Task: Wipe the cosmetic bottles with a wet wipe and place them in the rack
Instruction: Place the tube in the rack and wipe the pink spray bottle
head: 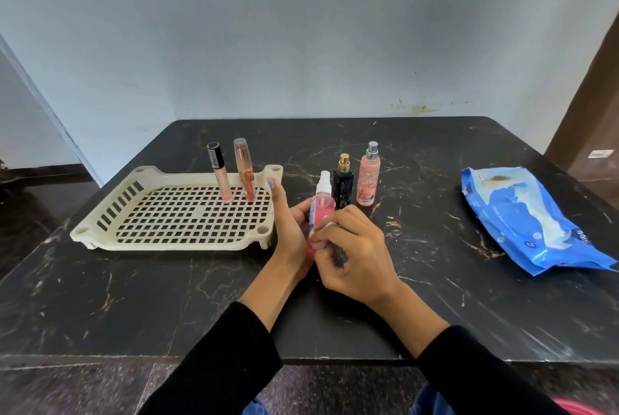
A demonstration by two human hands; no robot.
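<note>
My left hand (290, 234) grips a pink spray bottle (322, 205) with a white cap, held upright just right of the cream rack (174, 213). My right hand (355, 257) pinches a white wet wipe (326, 226) against the bottle's lower body; most of the wipe is hidden under the fingers. Two slim tubes stand at the back of the rack: a black-capped gloss (219, 173) and a clear-capped lipstick (244, 168). A black bottle with a gold cap (343, 185) and a pink bottle with a silver cap (368, 177) stand on the table behind my hands.
A blue wet-wipe pack (529, 223) lies at the right of the black marble table (134, 297). A wall runs close behind the table. The table's front edge is just under my forearms.
</note>
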